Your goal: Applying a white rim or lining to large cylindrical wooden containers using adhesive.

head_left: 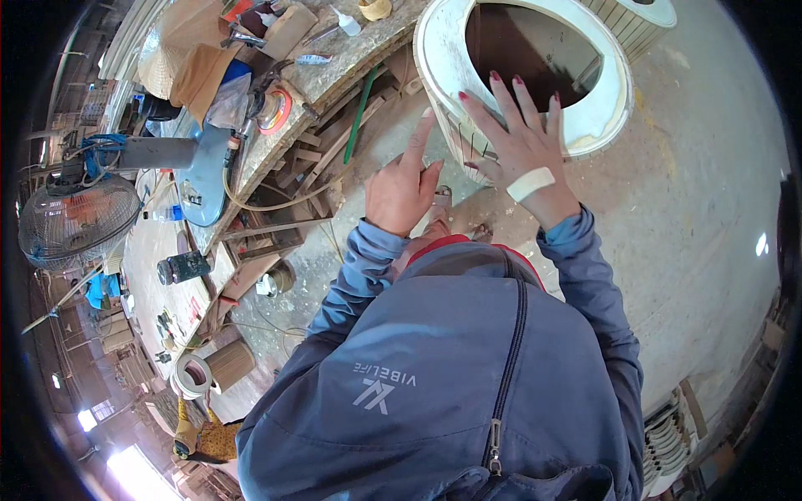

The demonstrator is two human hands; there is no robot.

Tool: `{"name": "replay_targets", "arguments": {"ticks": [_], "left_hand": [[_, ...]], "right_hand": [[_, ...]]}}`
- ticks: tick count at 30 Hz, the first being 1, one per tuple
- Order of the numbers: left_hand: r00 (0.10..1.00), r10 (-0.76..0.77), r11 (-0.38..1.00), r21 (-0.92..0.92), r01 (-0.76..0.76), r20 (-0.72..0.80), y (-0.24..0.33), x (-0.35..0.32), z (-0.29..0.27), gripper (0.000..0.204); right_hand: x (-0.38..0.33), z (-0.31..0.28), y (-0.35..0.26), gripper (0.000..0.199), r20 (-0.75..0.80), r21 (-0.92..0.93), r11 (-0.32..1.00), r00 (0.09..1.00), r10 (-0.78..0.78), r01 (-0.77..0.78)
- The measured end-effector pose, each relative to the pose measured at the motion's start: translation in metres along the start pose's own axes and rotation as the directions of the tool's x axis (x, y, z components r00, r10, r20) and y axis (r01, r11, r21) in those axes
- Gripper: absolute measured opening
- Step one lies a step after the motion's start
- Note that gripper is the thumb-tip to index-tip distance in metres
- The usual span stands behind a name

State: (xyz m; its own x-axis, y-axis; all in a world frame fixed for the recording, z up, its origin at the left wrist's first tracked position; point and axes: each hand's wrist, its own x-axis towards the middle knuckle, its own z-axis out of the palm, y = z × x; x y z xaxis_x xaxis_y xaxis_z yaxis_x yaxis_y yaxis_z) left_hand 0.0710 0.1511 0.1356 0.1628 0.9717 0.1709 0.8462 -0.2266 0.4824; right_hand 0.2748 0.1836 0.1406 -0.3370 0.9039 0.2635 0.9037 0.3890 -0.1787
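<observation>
A round white wooden drum point(614, 104) with a slatted side and a dark hollow middle stands in front of me. My right hand point(514, 138), a white bandage at its wrist, lies flat with spread fingers on the drum's rim and side. My left hand point(403, 185) is beside it, forefinger stretched up against the drum's slatted wall, the other fingers curled, with nothing visible in it. Both arms wear blue-grey jacket sleeves.
A cluttered workbench point(334, 71) runs on the left, with an orange sander point(271, 108), bottles and a straw hat point(180, 50). Scrap wood lies stacked beneath it. A fan point(79, 221) stands at far left. Dusty concrete floor point(693, 217) spreads to the right.
</observation>
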Motion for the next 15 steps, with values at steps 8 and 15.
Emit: {"name": "replay_targets", "arguments": {"ticks": [8, 15], "left_hand": [[0.999, -0.026, 0.999, -0.029, 0.027, 0.024, 0.006, -0.007, 0.002, 0.077], [0.993, 0.027, 1.0, 0.011, -0.029, 0.111, 0.011, 0.011, 0.004, 0.082]], "right_hand": [[0.013, 0.007, -0.003, 0.086, -0.011, 0.014, 0.999, 0.999, -0.038, 0.038], [-0.03, -0.02, 0.013, 0.088, 0.006, -0.058, 0.997, 0.999, 0.042, -0.042]]}}
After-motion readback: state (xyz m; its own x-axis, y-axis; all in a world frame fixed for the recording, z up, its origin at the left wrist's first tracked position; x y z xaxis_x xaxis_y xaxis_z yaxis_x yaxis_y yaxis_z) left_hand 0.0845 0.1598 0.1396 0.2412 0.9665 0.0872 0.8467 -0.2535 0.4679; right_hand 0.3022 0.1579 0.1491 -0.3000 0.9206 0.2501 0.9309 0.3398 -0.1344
